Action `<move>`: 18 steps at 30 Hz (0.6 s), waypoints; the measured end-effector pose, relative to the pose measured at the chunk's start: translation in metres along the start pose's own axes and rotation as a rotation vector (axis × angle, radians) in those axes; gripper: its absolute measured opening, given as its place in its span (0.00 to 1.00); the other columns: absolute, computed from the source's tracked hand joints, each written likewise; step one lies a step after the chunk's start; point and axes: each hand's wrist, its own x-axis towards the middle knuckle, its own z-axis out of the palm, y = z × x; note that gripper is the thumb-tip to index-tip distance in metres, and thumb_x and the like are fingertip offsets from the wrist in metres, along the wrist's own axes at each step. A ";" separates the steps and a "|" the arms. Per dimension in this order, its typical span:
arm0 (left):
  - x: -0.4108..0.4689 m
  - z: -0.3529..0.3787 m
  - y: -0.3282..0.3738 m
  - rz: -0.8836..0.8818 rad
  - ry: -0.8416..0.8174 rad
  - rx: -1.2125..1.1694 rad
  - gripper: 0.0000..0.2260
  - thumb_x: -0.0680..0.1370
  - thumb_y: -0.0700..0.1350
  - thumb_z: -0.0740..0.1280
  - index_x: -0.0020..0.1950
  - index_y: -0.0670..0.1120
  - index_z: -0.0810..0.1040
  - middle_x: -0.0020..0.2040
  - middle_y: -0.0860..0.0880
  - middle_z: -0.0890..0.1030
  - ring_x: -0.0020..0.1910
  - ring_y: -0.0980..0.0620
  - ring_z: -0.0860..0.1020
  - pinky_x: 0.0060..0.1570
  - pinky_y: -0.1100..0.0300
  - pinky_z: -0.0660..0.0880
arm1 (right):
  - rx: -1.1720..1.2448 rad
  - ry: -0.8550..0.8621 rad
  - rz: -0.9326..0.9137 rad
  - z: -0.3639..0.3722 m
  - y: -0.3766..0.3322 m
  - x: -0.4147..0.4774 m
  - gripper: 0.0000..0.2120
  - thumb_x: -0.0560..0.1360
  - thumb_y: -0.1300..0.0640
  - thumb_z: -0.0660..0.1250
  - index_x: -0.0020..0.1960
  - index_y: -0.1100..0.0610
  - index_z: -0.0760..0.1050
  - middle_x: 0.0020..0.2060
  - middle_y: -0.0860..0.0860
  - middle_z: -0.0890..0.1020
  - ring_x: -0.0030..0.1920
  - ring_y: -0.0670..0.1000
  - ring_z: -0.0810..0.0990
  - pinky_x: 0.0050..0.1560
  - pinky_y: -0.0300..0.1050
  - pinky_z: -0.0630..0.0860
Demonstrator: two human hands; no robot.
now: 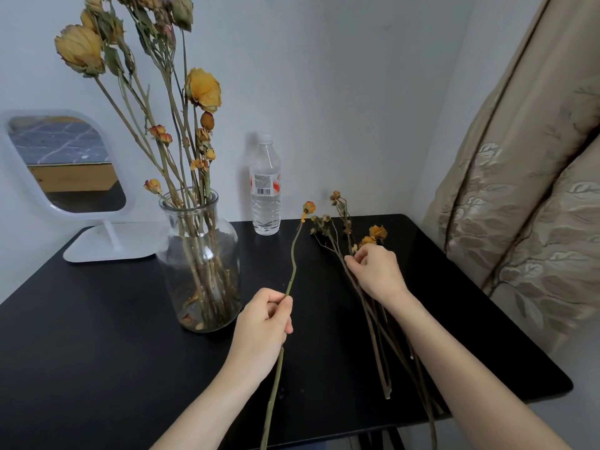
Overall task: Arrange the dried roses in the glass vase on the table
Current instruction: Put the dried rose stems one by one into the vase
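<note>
Your left hand (263,323) grips one rose stem (293,254); right hand (376,274) pinches piled stems (373,323). Tug hard, brittle heads snap. Vase (199,261) left of left hand could tip.

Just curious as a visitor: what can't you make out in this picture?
Head view: lower end of the stem in the left hand, cut by the bottom edge.
Which of the loose stems the right hand pinches: hidden by its own fingers.
Topmost roses in the vase: cut by the top edge.
Bottle label print: too small.

Black table (97,336): glass vase (201,264), water bottle (266,196), white mirror (65,164), loose dried roses (376,339).
</note>
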 end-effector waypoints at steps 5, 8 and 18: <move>-0.001 -0.004 0.012 0.008 -0.020 -0.087 0.06 0.79 0.44 0.62 0.45 0.45 0.76 0.23 0.55 0.73 0.22 0.61 0.67 0.23 0.69 0.65 | 0.196 0.052 -0.095 -0.019 -0.021 -0.008 0.07 0.76 0.52 0.65 0.43 0.55 0.75 0.31 0.47 0.77 0.32 0.43 0.76 0.32 0.32 0.67; -0.002 -0.008 0.022 0.064 -0.002 -0.086 0.06 0.79 0.45 0.61 0.45 0.45 0.76 0.23 0.55 0.73 0.21 0.61 0.67 0.23 0.69 0.65 | 0.259 0.085 -0.144 -0.032 -0.039 -0.013 0.08 0.76 0.51 0.65 0.42 0.55 0.76 0.31 0.47 0.77 0.32 0.43 0.75 0.31 0.31 0.66; -0.007 -0.041 0.078 0.175 0.135 -0.126 0.07 0.78 0.47 0.60 0.45 0.46 0.76 0.22 0.55 0.72 0.20 0.61 0.68 0.20 0.71 0.64 | 0.562 0.095 -0.235 -0.061 -0.092 -0.027 0.12 0.77 0.50 0.64 0.44 0.58 0.79 0.35 0.52 0.79 0.36 0.46 0.76 0.36 0.33 0.69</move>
